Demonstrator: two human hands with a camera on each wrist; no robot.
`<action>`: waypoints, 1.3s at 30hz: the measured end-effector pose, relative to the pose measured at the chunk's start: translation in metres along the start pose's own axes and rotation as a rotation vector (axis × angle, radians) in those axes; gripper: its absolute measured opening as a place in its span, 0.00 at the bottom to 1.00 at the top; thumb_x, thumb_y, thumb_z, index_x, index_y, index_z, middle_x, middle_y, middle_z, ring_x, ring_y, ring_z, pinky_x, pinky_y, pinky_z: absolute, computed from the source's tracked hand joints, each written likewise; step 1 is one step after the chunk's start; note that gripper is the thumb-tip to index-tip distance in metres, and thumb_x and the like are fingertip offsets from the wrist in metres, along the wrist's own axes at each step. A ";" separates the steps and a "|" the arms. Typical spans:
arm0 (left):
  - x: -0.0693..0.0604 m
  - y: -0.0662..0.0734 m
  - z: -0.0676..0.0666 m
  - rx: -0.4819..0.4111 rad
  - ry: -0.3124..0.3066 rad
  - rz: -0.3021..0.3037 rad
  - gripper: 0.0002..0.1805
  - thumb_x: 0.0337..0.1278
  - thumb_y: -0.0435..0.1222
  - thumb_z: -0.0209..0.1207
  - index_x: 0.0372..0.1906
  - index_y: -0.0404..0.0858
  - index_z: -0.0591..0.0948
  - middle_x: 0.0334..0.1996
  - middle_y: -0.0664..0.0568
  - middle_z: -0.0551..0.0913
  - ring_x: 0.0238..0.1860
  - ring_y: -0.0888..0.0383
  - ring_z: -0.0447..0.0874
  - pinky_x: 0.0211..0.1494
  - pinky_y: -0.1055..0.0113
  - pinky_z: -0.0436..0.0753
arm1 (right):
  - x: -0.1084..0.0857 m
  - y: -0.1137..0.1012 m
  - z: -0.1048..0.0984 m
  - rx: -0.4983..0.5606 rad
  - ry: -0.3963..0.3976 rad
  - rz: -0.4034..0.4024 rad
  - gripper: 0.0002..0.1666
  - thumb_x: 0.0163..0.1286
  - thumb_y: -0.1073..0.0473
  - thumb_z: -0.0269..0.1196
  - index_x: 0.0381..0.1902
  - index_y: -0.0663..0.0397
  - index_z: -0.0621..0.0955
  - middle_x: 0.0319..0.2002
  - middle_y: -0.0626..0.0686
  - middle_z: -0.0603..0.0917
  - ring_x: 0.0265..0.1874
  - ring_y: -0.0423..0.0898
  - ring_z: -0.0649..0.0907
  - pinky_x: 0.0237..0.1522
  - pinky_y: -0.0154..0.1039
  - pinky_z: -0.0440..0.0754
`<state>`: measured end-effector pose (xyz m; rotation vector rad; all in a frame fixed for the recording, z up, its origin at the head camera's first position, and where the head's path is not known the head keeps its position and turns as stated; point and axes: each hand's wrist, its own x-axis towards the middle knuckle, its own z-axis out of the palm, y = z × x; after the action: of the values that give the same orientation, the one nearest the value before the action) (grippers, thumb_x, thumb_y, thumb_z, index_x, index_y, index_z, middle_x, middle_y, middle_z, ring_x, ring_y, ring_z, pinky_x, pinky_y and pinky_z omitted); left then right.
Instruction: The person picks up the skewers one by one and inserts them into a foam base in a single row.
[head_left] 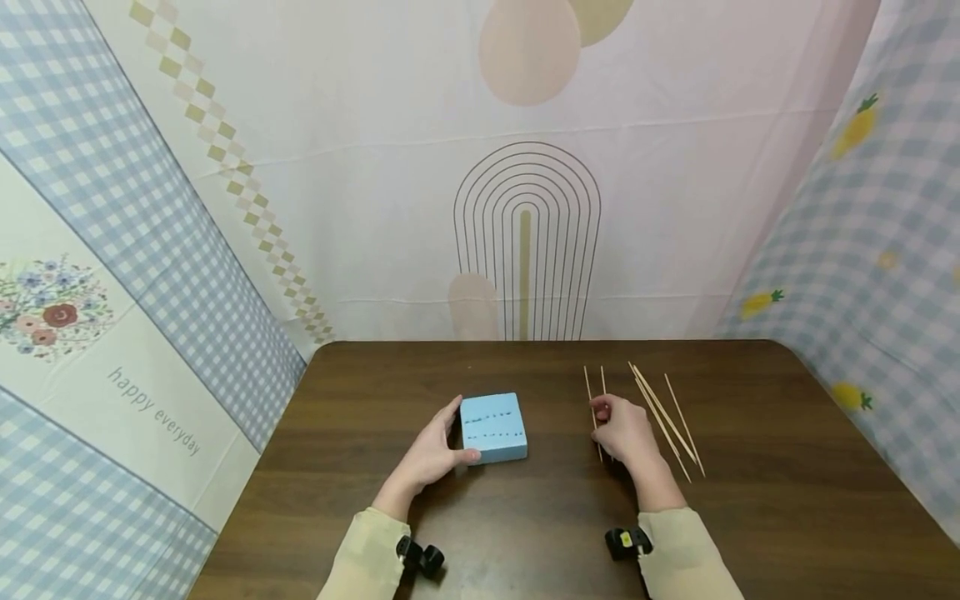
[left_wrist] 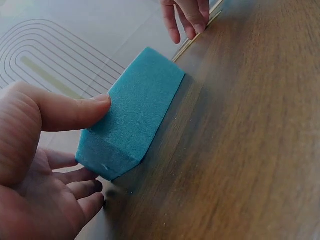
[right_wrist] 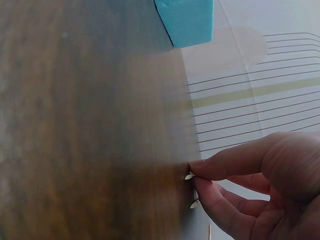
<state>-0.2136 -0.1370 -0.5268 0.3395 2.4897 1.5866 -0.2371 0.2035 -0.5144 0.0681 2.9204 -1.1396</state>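
A light blue foam block (head_left: 493,427) with two rows of small dark marks on top lies on the table. My left hand (head_left: 429,454) grips its left side, thumb at the near corner and fingers behind; in the left wrist view the thumb presses the block (left_wrist: 137,105). To the right, my right hand (head_left: 626,432) is over two thin wooden sticks (head_left: 587,383). The right wrist view shows its thumb and index finger pinching one stick (right_wrist: 189,176) near its end, with another stick (right_wrist: 194,204) beside it.
Several more wooden sticks (head_left: 680,417) lie on the brown table (head_left: 525,517) right of my right hand, some crossing. Patterned cloth (head_left: 375,208) hangs behind the table and at both sides.
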 end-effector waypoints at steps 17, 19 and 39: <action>0.001 -0.003 -0.002 -0.014 -0.080 0.035 0.54 0.65 0.29 0.71 0.87 0.34 0.50 0.86 0.36 0.49 0.84 0.37 0.48 0.80 0.40 0.58 | -0.003 -0.004 0.000 -0.006 -0.004 0.003 0.29 0.58 0.70 0.72 0.60 0.61 0.84 0.46 0.58 0.86 0.44 0.57 0.85 0.47 0.56 0.81; 0.002 -0.004 -0.002 -0.017 -0.083 0.036 0.54 0.65 0.29 0.71 0.87 0.34 0.50 0.86 0.36 0.49 0.85 0.37 0.48 0.80 0.40 0.58 | -0.004 -0.005 0.000 -0.007 -0.009 0.009 0.30 0.58 0.70 0.73 0.61 0.62 0.84 0.47 0.59 0.86 0.42 0.57 0.84 0.46 0.56 0.82; 0.002 -0.003 -0.002 -0.034 -0.076 0.033 0.55 0.63 0.28 0.72 0.87 0.33 0.51 0.86 0.35 0.49 0.84 0.37 0.49 0.80 0.41 0.59 | -0.004 -0.004 -0.002 0.012 -0.034 0.001 0.31 0.58 0.70 0.75 0.61 0.61 0.83 0.45 0.58 0.87 0.45 0.58 0.85 0.48 0.59 0.81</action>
<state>-0.2165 -0.1397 -0.5290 0.4292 2.4097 1.5955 -0.2336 0.2020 -0.5101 0.0496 2.8844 -1.1461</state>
